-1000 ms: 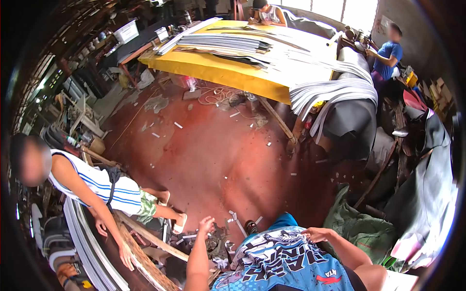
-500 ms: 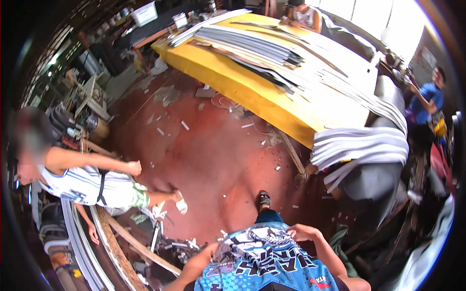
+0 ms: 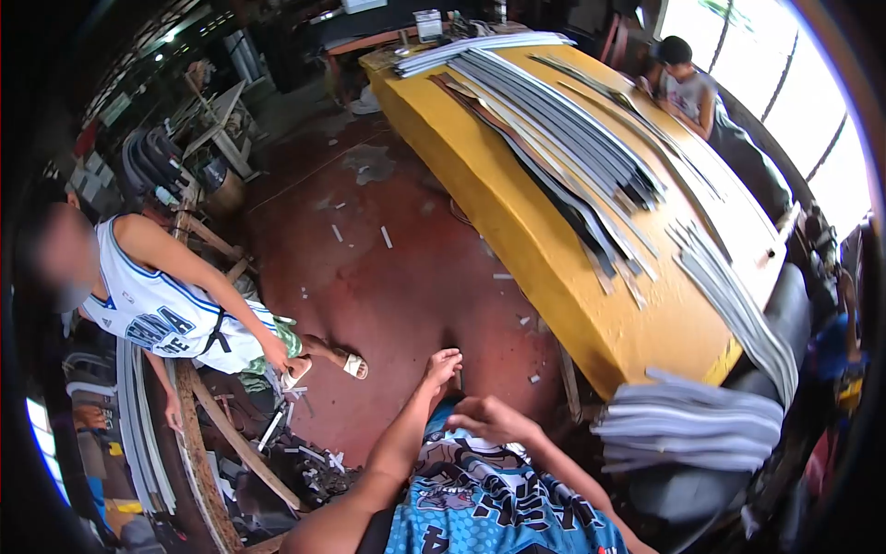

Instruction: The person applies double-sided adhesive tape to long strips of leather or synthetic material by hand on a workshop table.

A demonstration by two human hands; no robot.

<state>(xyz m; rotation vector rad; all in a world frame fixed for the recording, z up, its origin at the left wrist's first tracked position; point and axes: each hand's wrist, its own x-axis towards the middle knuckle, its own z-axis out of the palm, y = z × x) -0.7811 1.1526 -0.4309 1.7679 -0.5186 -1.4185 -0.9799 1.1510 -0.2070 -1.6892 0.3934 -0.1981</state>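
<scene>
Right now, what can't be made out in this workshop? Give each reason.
All in the head view:
- Inside the left hand: covered by its curled fingers.
- Right hand's palm: turned away.
- Face of the worker in the jersey: blurred.
- Top of the white container: cut off by the upper edge.
- Blue-clad person: too dark and blurred.

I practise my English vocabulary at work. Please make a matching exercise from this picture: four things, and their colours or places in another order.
Things:
1. Table
2. Floor
3. Wearer's shirt
4. Sandals

Colours or places:
A. on the left co-worker's feet
B. mostly blue
C. yellow
D. reddish

Right pairs: 1-C, 2-D, 3-B, 4-A
</scene>
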